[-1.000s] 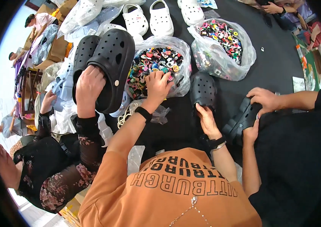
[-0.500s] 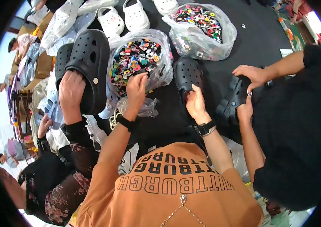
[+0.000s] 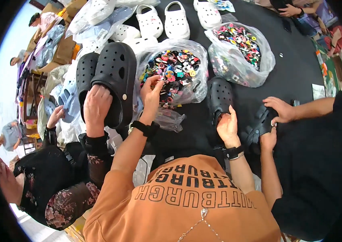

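Observation:
My left hand (image 3: 151, 94) is at the near left side of a clear plastic bag (image 3: 200, 86) filled with small colourful shoe charms (image 3: 179, 74). Its thumb and fingers pinch together on what looks like one small charm at their tips. To the right, my right hand (image 3: 228, 128) holds a black clog (image 3: 221, 94) with holes across its upper. The fingers reach into the clog's opening, partly hidden, while the thumb stays outside. The clog's toe points away from me.
At left, a person's hand (image 3: 97, 103) holds up black clogs (image 3: 116, 68). At right, another person's hands (image 3: 277, 109) grip a dark clog (image 3: 259, 125). Beyond are a second charm bag (image 3: 265, 66) and white clogs (image 3: 177, 24) on the black table (image 3: 296, 72).
My view has shifted, so the table things sit farther right and lower. My left hand has drawn to the bag's left side, its fingertips pinched. My right hand still holds the black clog.

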{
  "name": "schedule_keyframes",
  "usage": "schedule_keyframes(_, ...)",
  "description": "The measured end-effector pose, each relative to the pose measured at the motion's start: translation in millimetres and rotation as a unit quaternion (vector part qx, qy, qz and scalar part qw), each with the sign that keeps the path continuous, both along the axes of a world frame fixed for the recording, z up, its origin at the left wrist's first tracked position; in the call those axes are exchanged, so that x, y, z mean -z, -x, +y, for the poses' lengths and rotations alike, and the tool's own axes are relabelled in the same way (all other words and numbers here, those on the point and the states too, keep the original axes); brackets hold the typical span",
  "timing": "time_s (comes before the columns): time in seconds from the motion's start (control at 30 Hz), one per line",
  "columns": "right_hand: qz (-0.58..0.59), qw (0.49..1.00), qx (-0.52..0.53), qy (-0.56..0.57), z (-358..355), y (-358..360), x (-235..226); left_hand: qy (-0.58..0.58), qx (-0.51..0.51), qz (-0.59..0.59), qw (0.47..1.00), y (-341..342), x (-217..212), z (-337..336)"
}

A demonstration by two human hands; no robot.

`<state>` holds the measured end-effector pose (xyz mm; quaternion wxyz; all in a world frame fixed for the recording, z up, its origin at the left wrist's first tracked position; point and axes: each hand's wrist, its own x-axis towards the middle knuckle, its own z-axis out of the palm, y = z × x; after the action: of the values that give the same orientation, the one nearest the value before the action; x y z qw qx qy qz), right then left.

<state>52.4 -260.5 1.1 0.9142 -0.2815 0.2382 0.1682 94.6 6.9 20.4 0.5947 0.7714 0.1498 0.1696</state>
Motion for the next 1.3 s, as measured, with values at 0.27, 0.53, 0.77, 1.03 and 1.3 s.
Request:
schedule_keyframes(0.27, 0.017, 0.998, -0.039, 0.052, 8.8, -5.3, 6.0, -0.325, 0.045, 0.003, 0.945, -29.4, 12.9, 27.2)
schedule_keyframes(0.53, 0.006, 0.997, -0.044, 0.060, 7.3, -3.4, 7.1, -0.461, 0.054, -0.034, 0.885, -40.6, 20.0, -2.4)
schedule_keyframes(0.77, 0.009, 0.997, -0.047, 0.064, 7.0, -3.8, 10.4, -0.421, 0.063, -0.034, 0.904, -25.6, 27.7, 16.0)
schedule_keyframes(1.03, 0.009, 0.997, -0.053, 0.058, 9.9, -5.5, 3.2, -0.521, 0.155, -0.058, 0.837, -38.3, 10.7, -21.5)
schedule_keyframes(1.3, 0.023, 0.997, -0.060, 0.044, 7.3, -6.5, 2.6, -0.527, 0.164, -0.030, 0.834, -45.4, 10.9, 4.7)
